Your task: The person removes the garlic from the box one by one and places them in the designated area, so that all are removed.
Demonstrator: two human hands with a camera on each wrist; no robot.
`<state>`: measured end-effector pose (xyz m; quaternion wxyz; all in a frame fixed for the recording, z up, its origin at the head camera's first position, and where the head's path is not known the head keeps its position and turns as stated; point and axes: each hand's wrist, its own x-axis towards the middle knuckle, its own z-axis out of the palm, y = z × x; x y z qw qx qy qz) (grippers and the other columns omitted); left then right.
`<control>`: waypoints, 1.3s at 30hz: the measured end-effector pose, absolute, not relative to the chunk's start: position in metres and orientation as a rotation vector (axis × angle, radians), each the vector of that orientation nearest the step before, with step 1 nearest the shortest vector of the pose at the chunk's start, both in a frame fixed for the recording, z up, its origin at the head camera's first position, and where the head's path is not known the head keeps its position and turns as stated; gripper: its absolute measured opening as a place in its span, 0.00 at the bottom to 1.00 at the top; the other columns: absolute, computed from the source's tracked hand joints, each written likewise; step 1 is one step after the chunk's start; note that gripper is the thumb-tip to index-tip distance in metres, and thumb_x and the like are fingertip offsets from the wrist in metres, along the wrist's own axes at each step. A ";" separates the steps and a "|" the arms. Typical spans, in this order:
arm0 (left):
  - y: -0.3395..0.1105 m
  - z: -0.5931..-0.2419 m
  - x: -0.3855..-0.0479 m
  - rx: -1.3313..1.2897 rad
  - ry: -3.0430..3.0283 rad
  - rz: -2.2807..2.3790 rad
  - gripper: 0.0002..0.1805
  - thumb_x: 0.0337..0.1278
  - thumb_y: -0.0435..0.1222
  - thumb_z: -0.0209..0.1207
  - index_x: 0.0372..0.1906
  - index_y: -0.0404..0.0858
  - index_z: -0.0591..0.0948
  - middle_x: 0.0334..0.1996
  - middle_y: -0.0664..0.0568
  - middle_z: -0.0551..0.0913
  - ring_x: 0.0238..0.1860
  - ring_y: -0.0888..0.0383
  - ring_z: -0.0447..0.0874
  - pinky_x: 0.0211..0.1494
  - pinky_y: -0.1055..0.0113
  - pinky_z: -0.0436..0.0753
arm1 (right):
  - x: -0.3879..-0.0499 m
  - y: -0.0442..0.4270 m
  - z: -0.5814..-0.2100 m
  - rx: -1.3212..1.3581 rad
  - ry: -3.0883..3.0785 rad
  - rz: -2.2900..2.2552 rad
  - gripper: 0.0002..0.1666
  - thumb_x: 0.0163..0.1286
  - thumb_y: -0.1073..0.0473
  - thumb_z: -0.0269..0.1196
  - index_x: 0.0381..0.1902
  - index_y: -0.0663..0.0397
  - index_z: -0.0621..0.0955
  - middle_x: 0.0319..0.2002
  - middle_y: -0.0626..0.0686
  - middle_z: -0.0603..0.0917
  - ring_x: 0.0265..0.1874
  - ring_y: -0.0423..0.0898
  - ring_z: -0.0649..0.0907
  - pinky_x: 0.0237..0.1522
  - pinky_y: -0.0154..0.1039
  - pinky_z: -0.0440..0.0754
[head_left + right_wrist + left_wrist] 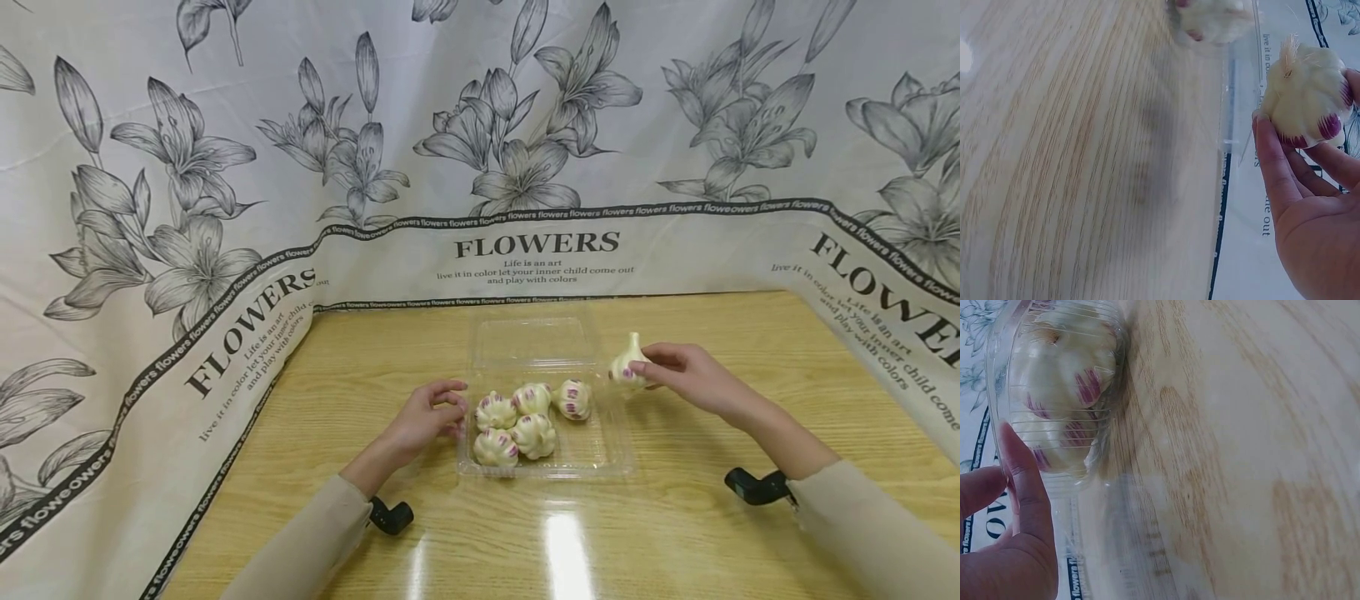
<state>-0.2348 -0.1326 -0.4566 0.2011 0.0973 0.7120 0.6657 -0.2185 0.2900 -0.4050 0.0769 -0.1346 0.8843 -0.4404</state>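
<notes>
My right hand (686,375) holds a garlic bulb (628,367), whitish with purple patches, beside the right edge of a clear plastic clamshell box (592,450). Its stem points up in the head view. In the right wrist view the fingertips and thumb grip the bulb (1307,100) at its sides, roots showing. Several more garlic bulbs (534,435) sit in the box, mostly toward its left side. At the left rim is my left hand (422,421); in the left wrist view its thumb and fingers (1029,494) pinch the box edge.
The box's lid (531,340) lies open behind it on the wooden table (390,342). A white cloth (375,275) with printed flowers and lettering stands around the table's back and sides. Black wrist-camera mounts (756,487) project from both sleeves.
</notes>
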 end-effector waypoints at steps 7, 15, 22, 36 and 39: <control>-0.133 -0.460 -0.236 0.259 1.991 1.850 0.27 0.72 0.26 0.56 0.72 0.27 0.66 0.43 0.43 0.81 0.34 0.57 0.83 0.37 0.65 0.87 | -0.226 0.298 -0.411 -0.369 2.657 -1.315 0.37 0.81 0.46 0.56 0.71 0.73 0.69 0.61 0.70 0.80 0.51 0.59 0.86 0.60 0.66 0.78; -0.133 -0.459 -0.235 0.260 1.987 1.852 0.28 0.73 0.27 0.56 0.73 0.28 0.66 0.44 0.42 0.80 0.34 0.57 0.83 0.37 0.64 0.87 | -0.238 0.306 -0.417 -0.327 2.686 -1.311 0.36 0.80 0.45 0.57 0.68 0.72 0.72 0.59 0.68 0.80 0.51 0.58 0.85 0.57 0.58 0.82; -0.134 -0.457 -0.235 0.251 1.982 1.851 0.28 0.73 0.27 0.56 0.73 0.28 0.66 0.43 0.45 0.81 0.34 0.56 0.83 0.38 0.64 0.87 | -0.252 0.311 -0.423 -0.274 2.712 -1.256 0.39 0.80 0.42 0.56 0.68 0.73 0.72 0.58 0.68 0.81 0.48 0.55 0.85 0.52 0.49 0.85; -0.133 -0.458 -0.235 0.249 1.971 1.870 0.28 0.73 0.26 0.56 0.73 0.27 0.65 0.45 0.41 0.80 0.34 0.57 0.82 0.38 0.64 0.87 | -0.274 0.321 -0.441 -0.154 2.642 -1.291 0.40 0.82 0.41 0.52 0.66 0.78 0.71 0.52 0.67 0.81 0.40 0.50 0.82 0.40 0.40 0.86; -0.133 -0.458 -0.235 0.246 1.970 1.876 0.27 0.72 0.25 0.55 0.73 0.27 0.65 0.46 0.40 0.80 0.34 0.57 0.82 0.37 0.65 0.87 | -0.277 0.321 -0.441 -0.129 2.650 -1.282 0.41 0.82 0.39 0.50 0.65 0.77 0.73 0.49 0.62 0.82 0.37 0.47 0.80 0.38 0.39 0.84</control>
